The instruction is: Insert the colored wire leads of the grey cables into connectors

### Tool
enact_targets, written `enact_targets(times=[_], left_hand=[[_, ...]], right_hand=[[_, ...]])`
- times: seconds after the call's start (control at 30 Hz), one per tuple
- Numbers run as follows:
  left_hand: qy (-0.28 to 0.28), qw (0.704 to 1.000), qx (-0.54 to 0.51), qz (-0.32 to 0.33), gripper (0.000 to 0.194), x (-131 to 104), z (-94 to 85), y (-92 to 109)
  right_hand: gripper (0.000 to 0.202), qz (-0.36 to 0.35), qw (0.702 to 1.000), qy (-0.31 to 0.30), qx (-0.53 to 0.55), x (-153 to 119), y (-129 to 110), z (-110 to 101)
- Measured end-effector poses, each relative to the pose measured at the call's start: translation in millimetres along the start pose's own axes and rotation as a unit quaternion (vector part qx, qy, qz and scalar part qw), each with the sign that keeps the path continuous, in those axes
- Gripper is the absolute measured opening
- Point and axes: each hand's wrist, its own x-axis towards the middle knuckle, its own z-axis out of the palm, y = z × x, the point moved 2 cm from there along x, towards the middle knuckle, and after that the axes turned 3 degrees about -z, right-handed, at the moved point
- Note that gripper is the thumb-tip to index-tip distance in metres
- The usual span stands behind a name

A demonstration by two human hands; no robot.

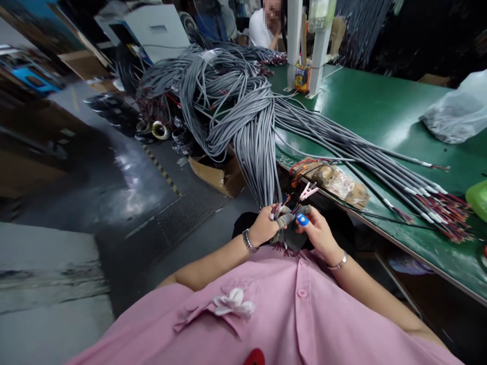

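My left hand (269, 223), with grey covers on its fingers, is closed on the end of a grey cable whose thin coloured wires stick out. Close beside it, my right hand (315, 229) pinches at the same wires; its thumb wears a blue cover (302, 219). Just above the hands is a pink clip (308, 191) at the table's edge. A thick bundle of grey cables (255, 147) hangs down from the table to my hands. More grey cables (365, 152) lie across the green table, their red wire ends fanned out at the right.
On the green table (353, 96) are a taped brown block (331, 180) and a plastic bag (458, 109). White posts (294, 40) rise behind, near a seated person (262, 25). An open cardboard box (213, 175) stands on the floor below the cables.
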Motion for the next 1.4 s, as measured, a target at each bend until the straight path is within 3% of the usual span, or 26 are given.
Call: enact_targets(times=[0.3,0.47,0.67,0.9,1.13,1.4], left_hand=[[-0.078,0.995,0.04,-0.046,0.028,6,1.2,-12],[-0.032,0.998,-0.045,-0.031,0.033,8,4.7,-7],[0.049,0.989,-0.12,-0.069,0.033,7,6.2,-8],[0.042,0.992,-0.095,-0.069,0.036,8,1.1,-3],[-0.017,0.995,-0.075,-0.071,0.035,9,3.5,-4],[-0.012,0.995,-0.062,-0.082,0.034,9,-0.4,-11]], right_hand=[[0.028,0.036,0.998,0.033,0.046,4,-11,3],[0.025,0.058,0.994,0.047,0.079,4,-9,0],[0.021,0.071,0.991,0.046,0.108,4,-6,-1],[0.024,0.026,0.999,0.025,0.018,4,-10,-3],[0.028,0.045,0.998,-0.023,0.032,17,-17,2],[0.026,0.067,0.993,0.054,0.075,17,-5,9]])
